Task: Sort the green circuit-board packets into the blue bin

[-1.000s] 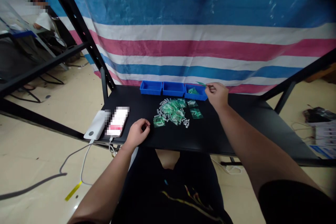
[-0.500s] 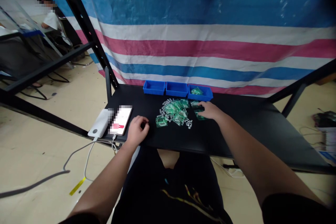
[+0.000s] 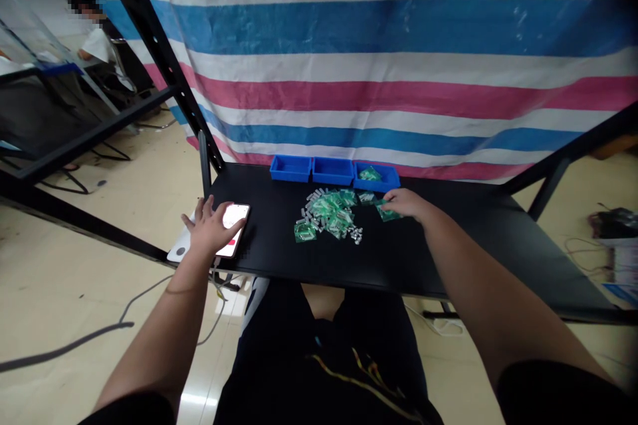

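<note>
A pile of small green packets and little grey parts (image 3: 329, 214) lies in the middle of the black table (image 3: 423, 246). My right hand (image 3: 405, 202) rests at the pile's right side, fingers pinching a green packet (image 3: 385, 212) that lies on the table. My left hand (image 3: 211, 228) is spread open over a lit phone (image 3: 235, 226) at the table's left edge, fingers touching its screen. Three blue bins (image 3: 333, 170) stand in a row at the back; the right one holds green packets (image 3: 369, 174).
A white power bank (image 3: 180, 246) lies beside the phone, cables hanging to the floor. Black rack posts (image 3: 164, 73) rise at the left. A striped tarp hangs behind the table. Another person (image 3: 94, 40) sits far off at the upper left.
My left hand left its closed rest near the table's front edge and moved left onto the phone, fingers spread. My right hand came down from the right bin to a green packet on the table.
</note>
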{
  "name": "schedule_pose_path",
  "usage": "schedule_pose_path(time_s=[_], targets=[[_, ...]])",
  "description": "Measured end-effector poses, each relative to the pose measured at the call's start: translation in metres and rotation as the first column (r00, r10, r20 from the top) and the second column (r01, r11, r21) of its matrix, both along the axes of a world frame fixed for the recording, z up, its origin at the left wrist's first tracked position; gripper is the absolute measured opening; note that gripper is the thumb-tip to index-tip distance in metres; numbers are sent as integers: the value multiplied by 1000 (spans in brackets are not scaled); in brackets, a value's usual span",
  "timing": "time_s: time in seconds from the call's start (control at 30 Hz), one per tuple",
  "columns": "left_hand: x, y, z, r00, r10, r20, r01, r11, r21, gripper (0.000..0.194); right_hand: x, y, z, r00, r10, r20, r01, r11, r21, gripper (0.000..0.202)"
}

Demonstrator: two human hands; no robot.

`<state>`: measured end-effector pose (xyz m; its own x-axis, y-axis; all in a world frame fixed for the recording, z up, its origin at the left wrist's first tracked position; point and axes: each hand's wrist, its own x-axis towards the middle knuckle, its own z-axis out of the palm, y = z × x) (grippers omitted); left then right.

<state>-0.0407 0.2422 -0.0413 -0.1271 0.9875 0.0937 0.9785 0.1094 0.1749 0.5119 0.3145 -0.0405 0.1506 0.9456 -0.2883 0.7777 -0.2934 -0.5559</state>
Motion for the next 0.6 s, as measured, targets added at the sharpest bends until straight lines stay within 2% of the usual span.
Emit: schedule_pose_path(time_s=[0.1, 0.17, 0.27, 0.33, 0.37, 0.4, 0.47, 0.53, 0.6], targets=[[0, -6, 0, 1000, 15, 11, -15, 1000, 18, 72, -4, 14, 12, 987, -96, -131, 111, 987, 113, 40], [-1, -7, 0, 1000, 10, 3, -10, 1000, -8, 71, -10, 29, 18, 953, -136, -273, 204, 949, 239, 44], [-3, -7, -1, 1000, -3, -1, 3, 999, -52, 72, -23, 50, 20, 821, -175, -543, 415, 836, 358, 49], [-5, -9, 0, 1000, 3, 12, -2, 999, -45, 74, -29, 59, 16, 729, -214, -651, 527, 782, 332, 53], [-5, -11, 1, 1000, 12, 18, -11, 1000, -29, 75, -32, 61, 13, 710, -241, -662, 555, 770, 315, 55], [-6, -14, 2, 1000, 20, 23, -20, 1000, -12, 75, -33, 61, 9, 718, -267, -643, 561, 768, 309, 55], [-8, -23, 4, 999, 27, 24, -27, 1000, 4, 75, -34, 56, 1, 808, -283, -517, 503, 788, 354, 47], [-12, -33, 5, 999, 21, 24, -21, 1000, 2, 75, -33, 46, -8, 918, -238, -317, 366, 817, 446, 32], [-18, -43, 5, 1000, 2, 28, -2, 1000, 0, 75, -33, 32, -16, 976, -160, -148, 215, 824, 524, 20]])
